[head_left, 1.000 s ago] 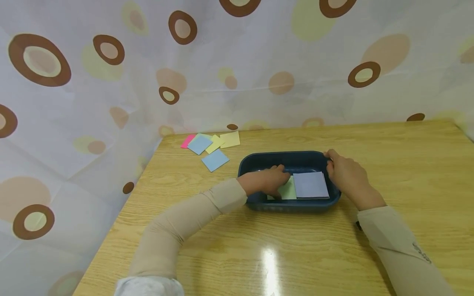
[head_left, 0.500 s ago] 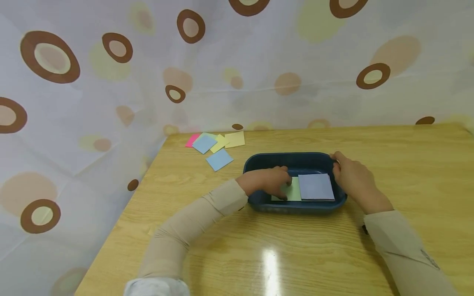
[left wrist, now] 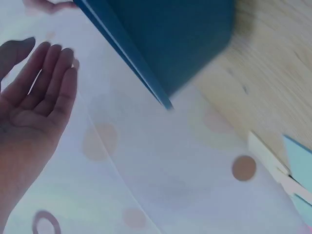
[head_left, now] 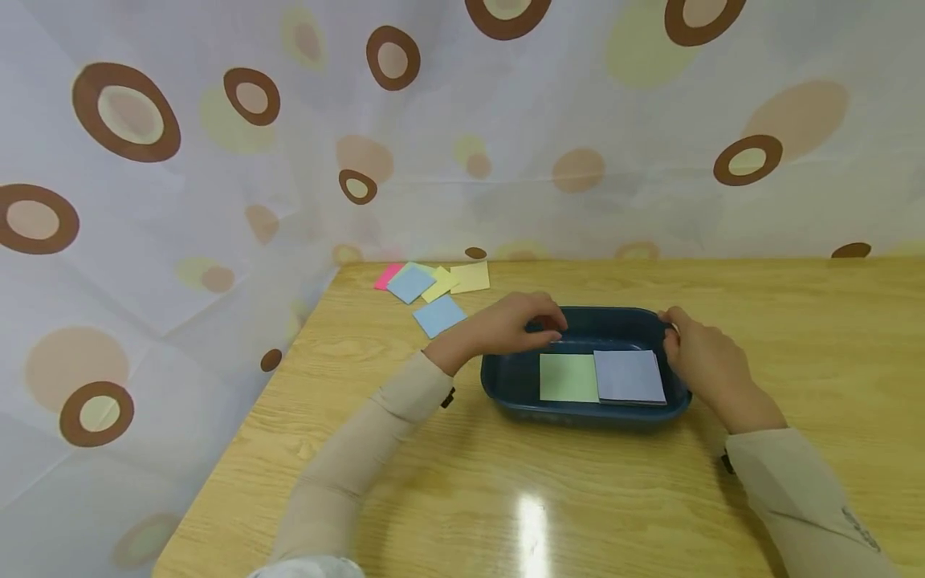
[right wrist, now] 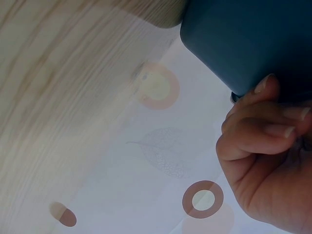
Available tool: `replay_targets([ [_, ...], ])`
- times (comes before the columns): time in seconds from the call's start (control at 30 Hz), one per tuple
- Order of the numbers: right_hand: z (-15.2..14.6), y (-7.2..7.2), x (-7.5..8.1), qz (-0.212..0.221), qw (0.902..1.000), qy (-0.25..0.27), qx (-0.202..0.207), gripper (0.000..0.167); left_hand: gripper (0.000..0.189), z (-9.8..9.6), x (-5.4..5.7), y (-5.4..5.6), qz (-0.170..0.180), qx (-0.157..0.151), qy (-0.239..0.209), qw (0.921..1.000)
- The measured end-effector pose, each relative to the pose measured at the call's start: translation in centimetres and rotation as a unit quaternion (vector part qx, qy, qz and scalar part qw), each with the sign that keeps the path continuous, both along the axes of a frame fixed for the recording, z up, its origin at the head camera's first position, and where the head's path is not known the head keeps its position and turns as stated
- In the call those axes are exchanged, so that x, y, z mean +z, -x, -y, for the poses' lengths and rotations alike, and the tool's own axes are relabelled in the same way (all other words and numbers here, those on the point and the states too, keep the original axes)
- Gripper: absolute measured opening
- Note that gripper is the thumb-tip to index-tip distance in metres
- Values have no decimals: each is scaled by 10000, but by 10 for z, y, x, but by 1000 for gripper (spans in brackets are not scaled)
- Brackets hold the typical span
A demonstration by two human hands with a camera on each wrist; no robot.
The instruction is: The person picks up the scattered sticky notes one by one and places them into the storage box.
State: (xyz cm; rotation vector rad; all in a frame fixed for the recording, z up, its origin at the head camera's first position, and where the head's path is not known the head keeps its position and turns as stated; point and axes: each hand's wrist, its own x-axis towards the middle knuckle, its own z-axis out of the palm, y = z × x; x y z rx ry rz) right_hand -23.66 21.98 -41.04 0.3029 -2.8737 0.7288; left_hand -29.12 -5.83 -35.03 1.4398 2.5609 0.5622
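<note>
A dark blue plastic bin (head_left: pixel 513 377) stands on the wooden table. Inside it a pale green sheet of note paper (head_left: pixel 568 378) lies beside a stack of lavender note sheets (head_left: pixel 629 376). My right hand (head_left: pixel 704 361) grips the bin's right rim; in the right wrist view its fingers (right wrist: pixel 258 131) curl at the edge. Over the bin's far left part, my left hand (head_left: pixel 516 323) hovers with nothing in its loosely bent fingers. The left wrist view shows that hand's palm and fingers (left wrist: pixel 51 83) apart from the bin wall (left wrist: pixel 161 44).
At the table's far left lie loose note sheets: a blue one (head_left: pixel 438 315) in front, and behind it another blue (head_left: pixel 411 284), a pink (head_left: pixel 389 276) and pale yellow ones (head_left: pixel 470 277). A patterned curtain (head_left: pixel 433 120) hangs behind and to the left of the table (head_left: pixel 448 498).
My left hand has risen off the green sheet and moved back and left, leaving the sheet in full view. The right hand keeps its hold on the rim. The head view has shifted slightly.
</note>
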Motion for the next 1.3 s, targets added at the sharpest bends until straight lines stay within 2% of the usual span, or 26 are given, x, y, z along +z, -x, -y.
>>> replay_targets([
  [0.1,1,0,0,-1,10000,18,56,35,21,18,4,6,-220,439,-546,9973],
  [0.17,1,0,0,-42,10000,18,74,35,21,30,4,13,-353,779,-864,9926],
  [0.27,2,0,1,-129,9999,6,85,34,23,46,4,25,-529,1395,-1162,9820],
  [0.33,2,1,0,-153,9999,2,73,34,27,57,2,33,-517,1861,-1271,9729],
  [0.5,1,0,-1,-102,9999,0,26,34,38,82,-8,56,-303,2947,-1161,9480],
  [0.63,1,-1,-2,-111,9999,2,29,34,46,102,-19,75,-47,3629,-971,9267],
  [0.73,1,-1,-2,-97,10000,-2,18,34,50,115,-29,87,125,4018,-784,9123],
  [0.9,0,-2,-3,-37,10000,-46,1,34,56,134,-44,99,392,4496,-618,8902],
  [1.03,0,-2,-4,-59,10000,-44,6,35,60,148,-57,104,332,4747,-426,8785],
  [1.17,0,-1,-4,-62,10000,-44,-18,35,62,158,-67,106,262,4860,-172,8734],
  [1.3,0,0,-3,-61,10000,-49,-27,35,60,164,-68,106,252,4854,-47,8739],
])
